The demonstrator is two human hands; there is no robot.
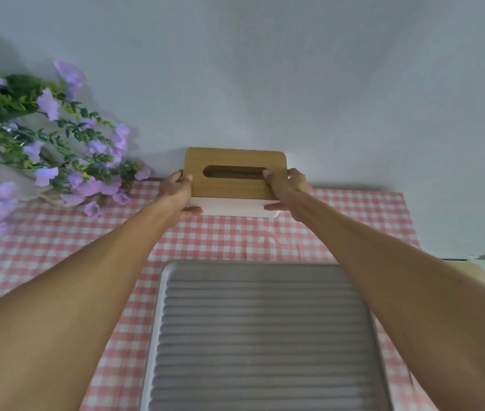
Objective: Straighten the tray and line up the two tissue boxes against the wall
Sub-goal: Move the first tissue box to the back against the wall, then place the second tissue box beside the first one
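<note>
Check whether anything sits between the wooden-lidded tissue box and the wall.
Nothing visible does. The tissue box, held at both ends by the left hand and right hand, appears already back against the wall. The flowers lie off to its left.

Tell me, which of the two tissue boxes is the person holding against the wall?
The wooden-lidded tissue box at centre, gripped by left hand and right hand. The other box is a mere sliver at the right edge, untouched.

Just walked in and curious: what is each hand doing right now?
Left hand: closed on the left end of the tissue box.
Right hand: closed on its right end, one finger on the wooden lid.
</note>
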